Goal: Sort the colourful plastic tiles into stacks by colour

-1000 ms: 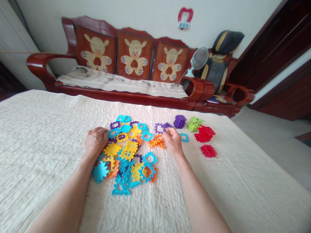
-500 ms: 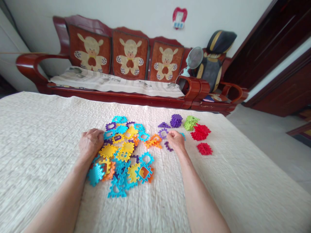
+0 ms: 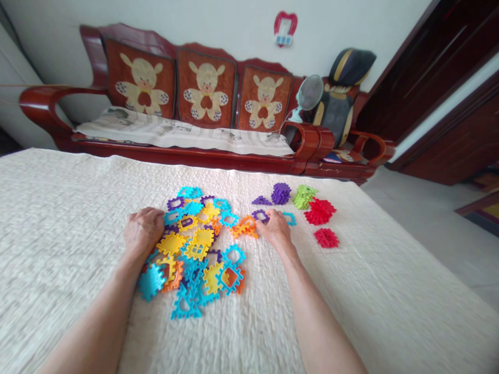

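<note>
My left hand [image 3: 144, 228] rests with curled fingers at the left edge of a loose heap of cyan, yellow, orange and purple toothed plastic pieces [image 3: 197, 239]; its fingertips are hidden. On the cloth right of the heap, my right hand [image 3: 274, 227] has thumb and fingers apart, close to a purple frame piece [image 3: 260, 215]. Orange pieces [image 3: 245, 227] lie just left of the right thumb, and a cyan frame [image 3: 289, 218] is just right of the hand. The purple frame with a gap seen earlier is hidden, probably under the hand.
Behind the right hand are a purple triangle [image 3: 262, 200], a purple stack [image 3: 281, 193] and a green stack [image 3: 305, 197]. Two red piles [image 3: 320, 211] lie further right. The pieces rest on a cream cloth [image 3: 362, 270]; beyond it stands a wooden sofa [image 3: 187, 151].
My right hand has shifted slightly left and spread its thumb and fingers. More of the cyan frame shows now. The lower purple piece is no longer visible. The left hand stays beside the heap.
</note>
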Action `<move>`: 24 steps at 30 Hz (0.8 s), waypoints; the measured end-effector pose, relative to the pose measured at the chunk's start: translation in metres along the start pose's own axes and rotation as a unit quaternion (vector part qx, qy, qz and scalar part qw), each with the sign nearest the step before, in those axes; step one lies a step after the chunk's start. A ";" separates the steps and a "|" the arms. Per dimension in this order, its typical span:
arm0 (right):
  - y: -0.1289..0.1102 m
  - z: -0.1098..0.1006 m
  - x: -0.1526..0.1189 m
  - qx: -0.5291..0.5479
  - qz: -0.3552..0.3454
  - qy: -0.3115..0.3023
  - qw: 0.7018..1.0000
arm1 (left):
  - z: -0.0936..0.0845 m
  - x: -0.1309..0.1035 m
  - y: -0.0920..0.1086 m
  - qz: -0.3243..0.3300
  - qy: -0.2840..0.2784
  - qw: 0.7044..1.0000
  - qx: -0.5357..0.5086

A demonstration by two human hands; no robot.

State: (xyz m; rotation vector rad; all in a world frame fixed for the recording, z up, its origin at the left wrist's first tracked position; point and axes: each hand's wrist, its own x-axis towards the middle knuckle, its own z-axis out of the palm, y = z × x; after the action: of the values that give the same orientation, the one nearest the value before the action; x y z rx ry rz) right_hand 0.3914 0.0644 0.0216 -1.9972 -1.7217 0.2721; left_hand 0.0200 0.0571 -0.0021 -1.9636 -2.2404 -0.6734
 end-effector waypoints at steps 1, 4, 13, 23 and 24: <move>0.001 0.001 0.001 0.001 -0.002 0.004 1.000 | 0.000 0.000 0.000 0.002 -0.002 1.000 0.002; 0.004 0.002 0.004 0.018 -0.003 0.013 1.000 | 0.000 0.001 -0.001 0.006 -0.003 1.000 0.007; 0.006 -0.011 0.013 0.150 -0.017 0.097 0.984 | 0.005 0.001 -0.007 0.011 0.001 1.000 0.008; 0.004 -0.060 0.087 -0.032 0.036 0.124 0.991 | 0.012 0.002 -0.013 0.023 0.011 1.000 0.008; 0.004 -0.061 0.091 -0.045 0.042 0.120 0.991 | 0.012 0.002 -0.013 0.024 0.012 1.000 0.010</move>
State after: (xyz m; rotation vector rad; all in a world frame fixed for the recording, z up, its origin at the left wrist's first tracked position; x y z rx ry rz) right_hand 0.4392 0.1385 0.0871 -2.0737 -1.5268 -0.0190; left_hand 0.0095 0.0626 -0.0157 -1.9831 -2.1706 -0.6620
